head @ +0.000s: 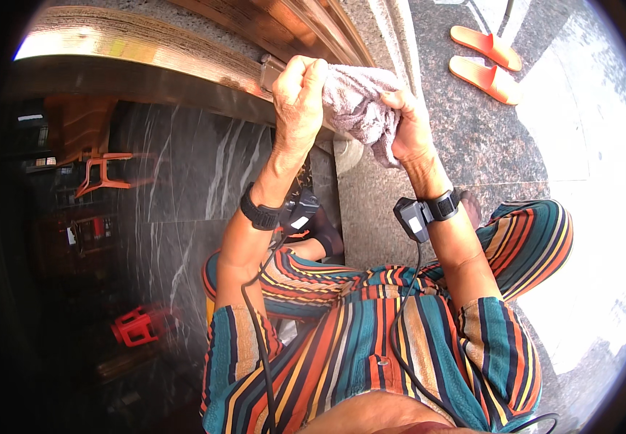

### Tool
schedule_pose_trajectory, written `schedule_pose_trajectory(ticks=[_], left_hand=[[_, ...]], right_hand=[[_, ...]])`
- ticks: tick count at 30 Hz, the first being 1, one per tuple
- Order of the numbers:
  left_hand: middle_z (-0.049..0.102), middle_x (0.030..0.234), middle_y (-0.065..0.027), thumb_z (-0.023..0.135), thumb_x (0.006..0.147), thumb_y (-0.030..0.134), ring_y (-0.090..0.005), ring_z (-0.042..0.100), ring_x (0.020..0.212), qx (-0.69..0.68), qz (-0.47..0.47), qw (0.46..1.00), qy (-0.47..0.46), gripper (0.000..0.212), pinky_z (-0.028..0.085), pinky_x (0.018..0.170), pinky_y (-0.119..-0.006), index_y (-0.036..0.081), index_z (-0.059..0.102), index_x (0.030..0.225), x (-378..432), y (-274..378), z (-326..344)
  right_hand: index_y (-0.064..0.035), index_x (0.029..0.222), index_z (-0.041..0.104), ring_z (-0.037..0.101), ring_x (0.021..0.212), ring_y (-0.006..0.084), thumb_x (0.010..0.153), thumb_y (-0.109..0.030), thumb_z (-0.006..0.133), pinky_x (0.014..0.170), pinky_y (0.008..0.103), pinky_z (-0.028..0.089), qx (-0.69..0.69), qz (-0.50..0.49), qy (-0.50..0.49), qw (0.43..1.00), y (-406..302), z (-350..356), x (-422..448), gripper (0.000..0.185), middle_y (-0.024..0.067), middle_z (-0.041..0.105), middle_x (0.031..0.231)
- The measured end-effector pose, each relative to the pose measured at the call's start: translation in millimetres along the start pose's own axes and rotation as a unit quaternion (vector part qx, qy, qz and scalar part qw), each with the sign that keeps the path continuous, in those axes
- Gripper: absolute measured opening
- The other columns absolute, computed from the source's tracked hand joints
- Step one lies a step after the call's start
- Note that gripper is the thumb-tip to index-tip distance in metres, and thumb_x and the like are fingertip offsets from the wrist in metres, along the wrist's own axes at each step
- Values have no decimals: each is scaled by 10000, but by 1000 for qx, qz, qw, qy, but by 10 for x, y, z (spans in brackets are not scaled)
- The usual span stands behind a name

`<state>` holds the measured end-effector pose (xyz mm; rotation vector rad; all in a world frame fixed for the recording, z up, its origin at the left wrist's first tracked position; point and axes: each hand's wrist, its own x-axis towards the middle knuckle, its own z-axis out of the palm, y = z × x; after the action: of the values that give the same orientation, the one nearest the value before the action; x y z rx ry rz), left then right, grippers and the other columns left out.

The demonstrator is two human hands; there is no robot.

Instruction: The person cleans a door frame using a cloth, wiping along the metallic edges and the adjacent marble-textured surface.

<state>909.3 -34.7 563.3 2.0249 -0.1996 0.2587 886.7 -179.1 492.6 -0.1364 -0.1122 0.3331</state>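
Note:
Between my two hands is a bunched, pale pinkish-grey cloth [360, 100], which looks like a small terry towel. My left hand [298, 108] grips its left end, with the fist closed and the thumb on top. At the other end, my right hand [415, 127] clasps the folds, its thumb over the cloth and its fingers mostly hidden. A loose corner hangs below the right palm. Just behind my left fist are a metal fitting [270, 71] and the wooden door frame [183, 57]. Both wrists wear black straps with small cabled devices.
Orange slippers [484, 81] lie on the speckled granite floor [470, 130] at the upper right. A stone sill [364, 217] runs before me, between my feet. Over the dark marble-patterned floor [199, 163] at left stand an orange stool [104, 173] and a red stool [137, 326].

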Motion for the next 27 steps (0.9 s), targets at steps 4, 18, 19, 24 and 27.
schedule_pose_trajectory(ticks=[4,18,19,24,27], left_hand=[[537,697,17,578,957,174,-62,466,645,3,21,1000,-12,192,407,591,-233,4,592,870,-10,-21,37],[693,841,-85,626,924,206,-138,674,762,-76,-69,986,-131,236,536,709,-256,-29,644,935,-37,-117,292],[693,841,-85,626,924,206,-138,674,762,-77,-71,986,-132,236,536,709,-256,-29,644,935,-32,-134,280],[700,795,-91,634,904,171,-131,676,716,-2,-113,985,-132,211,534,671,-255,-39,655,914,-5,-276,251],[706,777,-96,624,896,167,-126,678,700,58,-135,980,-137,216,533,657,-259,-45,663,887,-46,-429,179]], right_hand=[[99,1228,526,611,1097,250,699,-74,525,997,354,463,-106,-43,-16,993,-71,-10,16,557,203,622,1191],[-1,1145,557,684,678,194,961,-229,543,479,265,546,-315,-280,287,860,-1097,-540,-91,293,127,674,878],[-1,1145,557,684,678,194,961,-229,543,479,265,546,-315,-280,289,860,-1096,-586,-72,293,127,674,878],[12,1111,547,671,688,209,939,-184,537,503,288,541,-286,-280,307,863,-1158,-684,-70,261,135,671,881],[7,1070,571,656,735,204,883,-130,561,602,307,541,-188,-269,260,908,-1066,-648,-38,232,116,662,888]])
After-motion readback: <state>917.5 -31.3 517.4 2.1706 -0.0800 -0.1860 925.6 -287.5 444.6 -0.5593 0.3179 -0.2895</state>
